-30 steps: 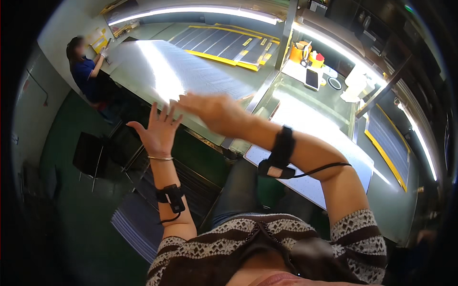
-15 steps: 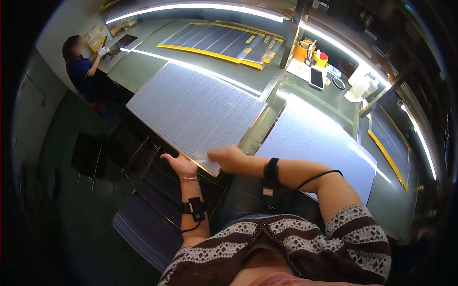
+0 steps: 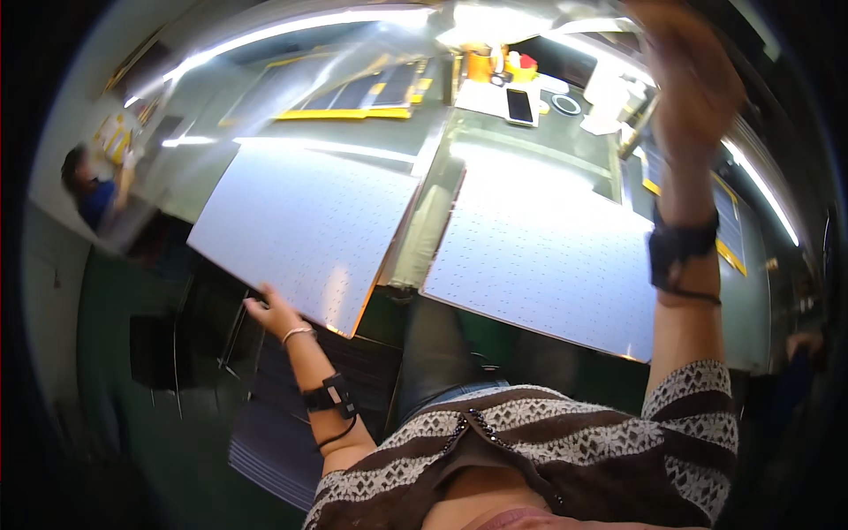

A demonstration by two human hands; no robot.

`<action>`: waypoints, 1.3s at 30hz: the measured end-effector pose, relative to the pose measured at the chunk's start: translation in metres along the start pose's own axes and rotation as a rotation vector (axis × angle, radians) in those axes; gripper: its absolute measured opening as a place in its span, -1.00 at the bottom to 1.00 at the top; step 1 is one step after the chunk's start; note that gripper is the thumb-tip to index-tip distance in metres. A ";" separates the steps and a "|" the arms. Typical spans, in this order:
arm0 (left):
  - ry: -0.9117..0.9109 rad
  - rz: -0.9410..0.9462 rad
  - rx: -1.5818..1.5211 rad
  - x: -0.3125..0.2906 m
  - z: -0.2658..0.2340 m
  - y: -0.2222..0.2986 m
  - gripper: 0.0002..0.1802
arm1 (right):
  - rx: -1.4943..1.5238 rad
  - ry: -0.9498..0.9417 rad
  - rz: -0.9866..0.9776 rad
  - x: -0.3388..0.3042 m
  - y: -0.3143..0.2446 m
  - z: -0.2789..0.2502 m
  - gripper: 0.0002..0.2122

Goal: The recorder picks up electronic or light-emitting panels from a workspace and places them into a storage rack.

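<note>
My left hand [image 3: 269,311] reaches down and left, fingers apart, touching the near edge of a white perforated board [image 3: 309,225] that lies tilted on the table. A second white perforated board [image 3: 548,256] lies to its right, with a grey gap between them. My right hand [image 3: 698,79] is raised high at the upper right, over the table's far right side. It is motion-blurred, so I cannot see whether it holds anything. Both wrists wear black bands.
At the table's far end lie a dark phone [image 3: 518,104], a ring-shaped object [image 3: 566,104] and orange containers [image 3: 481,64]. Yellow-framed dark panels [image 3: 353,97] lie beyond the left board. A person in blue [image 3: 88,190] sits far left. A black chair [image 3: 159,353] and striped mat [image 3: 265,424] are below.
My right hand has swung from the boards' near edge up to the far upper right. My left hand has stayed at the left board's near edge. The view has shifted.
</note>
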State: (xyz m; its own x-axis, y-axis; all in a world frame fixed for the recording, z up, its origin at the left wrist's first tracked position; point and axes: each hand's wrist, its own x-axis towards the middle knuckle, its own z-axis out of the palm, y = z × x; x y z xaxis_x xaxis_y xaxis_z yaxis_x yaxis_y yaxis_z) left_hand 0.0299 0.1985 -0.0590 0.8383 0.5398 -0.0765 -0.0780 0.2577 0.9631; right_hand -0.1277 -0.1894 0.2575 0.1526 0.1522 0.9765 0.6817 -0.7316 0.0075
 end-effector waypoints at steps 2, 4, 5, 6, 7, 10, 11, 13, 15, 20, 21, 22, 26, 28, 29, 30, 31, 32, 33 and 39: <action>-0.154 0.010 0.019 0.036 -0.018 0.020 -0.27 | 0.068 -0.128 0.313 -0.033 -0.028 -0.056 -0.87; -0.686 -0.483 -0.285 0.006 0.022 0.080 0.02 | 0.050 -0.175 0.509 -0.069 -0.058 -0.088 -0.75; -0.920 -0.685 -0.460 0.033 0.026 0.062 0.04 | 0.114 -0.127 0.601 -0.093 -0.072 -0.100 -0.69; -1.144 -0.908 -0.633 0.065 0.032 0.042 0.07 | 0.123 -0.156 0.752 -0.121 -0.084 -0.121 -0.60; -1.243 -0.928 -0.500 0.064 0.050 0.038 0.07 | 0.138 -0.090 0.935 -0.153 -0.100 -0.132 -0.71; -1.369 -0.961 -0.132 0.045 0.101 0.029 -0.06 | -0.037 -0.002 1.534 -0.217 -0.143 -0.145 -0.78; -1.382 -0.749 0.290 0.059 0.109 0.014 -0.22 | -0.057 0.019 1.599 -0.241 -0.152 -0.143 -0.72; -1.428 -0.525 0.707 0.046 0.135 -0.019 -0.38 | -0.134 0.083 1.741 -0.288 -0.179 -0.154 -0.69; -1.417 -0.418 0.576 0.015 0.172 -0.031 -0.69 | -0.217 0.195 1.857 -0.333 -0.203 -0.179 -0.83; -1.551 -0.166 0.525 -0.041 0.210 -0.033 -0.76 | -0.501 0.329 1.875 -0.374 -0.262 -0.178 -0.91; -1.551 -0.132 0.533 -0.044 0.215 -0.032 -0.75 | -0.595 0.310 1.824 -0.378 -0.266 -0.176 -0.87; -1.549 -0.097 0.542 -0.047 0.219 -0.029 -0.75 | -0.601 0.317 1.836 -0.381 -0.270 -0.175 -0.87; -1.536 -0.093 0.574 -0.044 0.231 -0.027 -0.75 | -0.763 0.268 1.815 -0.381 -0.279 -0.168 -0.85; -1.537 -0.095 0.590 -0.045 0.234 -0.026 -0.75 | -0.798 0.270 1.791 -0.380 -0.280 -0.166 -0.84; -1.534 -0.096 0.597 -0.045 0.236 -0.027 -0.75 | -0.799 0.272 1.799 -0.378 -0.282 -0.165 -0.84; -1.537 -0.098 0.603 -0.043 0.238 -0.029 -0.75 | -0.793 0.283 1.800 -0.378 -0.282 -0.163 -0.83; -1.555 -0.094 0.597 -0.040 0.241 -0.032 -0.75 | -0.789 0.294 1.801 -0.378 -0.283 -0.162 -0.83; -1.574 -0.091 0.590 -0.039 0.244 -0.035 -0.75 | -0.791 0.295 1.809 -0.380 -0.285 -0.162 -0.83; -1.571 -0.100 0.589 -0.041 0.246 -0.037 -0.75 | -0.810 0.296 1.783 -0.381 -0.284 -0.163 -0.83; -1.427 -0.137 0.716 -0.036 0.261 -0.055 -0.69 | -0.796 0.269 1.715 -0.374 -0.272 -0.158 -0.83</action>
State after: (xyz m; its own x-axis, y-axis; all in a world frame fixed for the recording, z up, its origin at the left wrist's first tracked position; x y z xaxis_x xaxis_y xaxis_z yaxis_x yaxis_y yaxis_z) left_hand 0.1449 -0.0439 -0.0423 0.6442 -0.7153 -0.2710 -0.0507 -0.3934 0.9180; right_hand -0.4834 -0.1527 -0.0753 0.0570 -0.9974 0.0435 -0.5106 -0.0666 -0.8573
